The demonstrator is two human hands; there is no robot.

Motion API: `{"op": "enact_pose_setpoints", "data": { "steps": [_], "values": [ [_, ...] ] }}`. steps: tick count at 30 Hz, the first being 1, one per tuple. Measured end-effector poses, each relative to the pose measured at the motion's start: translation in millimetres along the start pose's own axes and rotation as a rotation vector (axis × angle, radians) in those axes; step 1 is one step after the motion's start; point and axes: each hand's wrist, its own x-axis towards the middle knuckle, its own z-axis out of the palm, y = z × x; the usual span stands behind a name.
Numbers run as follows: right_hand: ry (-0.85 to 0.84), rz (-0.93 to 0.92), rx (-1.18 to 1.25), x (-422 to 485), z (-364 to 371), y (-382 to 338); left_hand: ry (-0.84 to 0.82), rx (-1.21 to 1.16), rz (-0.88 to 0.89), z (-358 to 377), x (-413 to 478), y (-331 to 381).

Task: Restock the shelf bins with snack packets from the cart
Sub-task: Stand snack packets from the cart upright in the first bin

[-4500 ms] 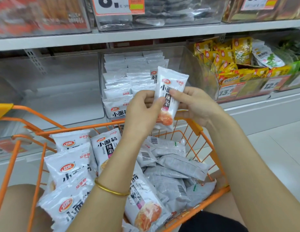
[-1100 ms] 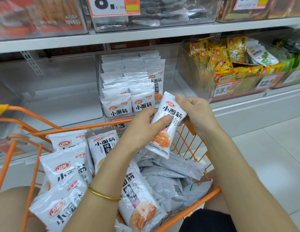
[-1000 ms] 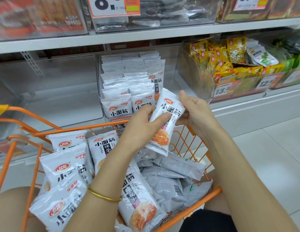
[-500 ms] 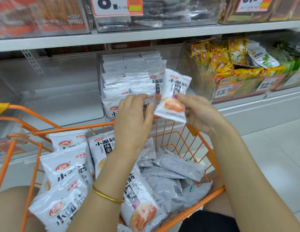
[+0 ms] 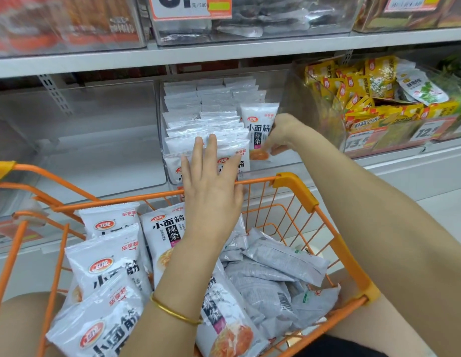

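Observation:
A white snack packet [image 5: 258, 124] stands upright at the right end of the clear shelf bin [image 5: 292, 153], which holds rows of the same white packets [image 5: 206, 124]. My right hand [image 5: 278, 135] reaches into the bin and pinches the packet's lower right edge. My left hand [image 5: 211, 181], fingers straight and spread, presses flat against the front row of packets. Below, the orange cart [image 5: 296, 186] holds several more white packets [image 5: 113, 269], some face up, some with the grey back showing.
An empty clear bin [image 5: 95, 140] is left of the stocked one. A bin of yellow packets [image 5: 366, 99] with price tags stands to the right. The upper shelf [image 5: 224, 51] carries more clear bins. Pale floor tiles [image 5: 443, 212] lie at right.
The right hand carried the packet from above the cart forward into the bin and stood it upright. The left hand let go of it and moved onto the front row of packets.

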Motion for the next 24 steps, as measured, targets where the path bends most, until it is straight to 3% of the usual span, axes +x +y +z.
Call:
{"op": "enact_pose_setpoints", "data": {
  "steps": [6, 15, 18, 20, 22, 24],
  "values": [
    [0.111, -0.024, -0.074, 14, 19, -3, -0.007, -0.033, -0.020, 2, -1, 0],
    [0.129, -0.011, -0.173, 11, 18, 2, -0.011, -0.061, -0.013, 0, -1, 0],
    [0.282, -0.081, -0.233, -12, -1, -3, 0.003, -0.083, -0.008, -1, 0, 1],
    [0.379, -0.206, -0.137, -48, -15, -8, 0.025, -0.092, 0.004, -2, 1, 3],
    [0.301, -0.326, -0.038, -93, -19, -10, 0.062, -0.101, 0.011, -5, 2, 7],
    [0.027, -0.331, -0.098, -128, -5, 0, 0.097, -0.102, 0.023, -7, 3, 11]
  ]
}}
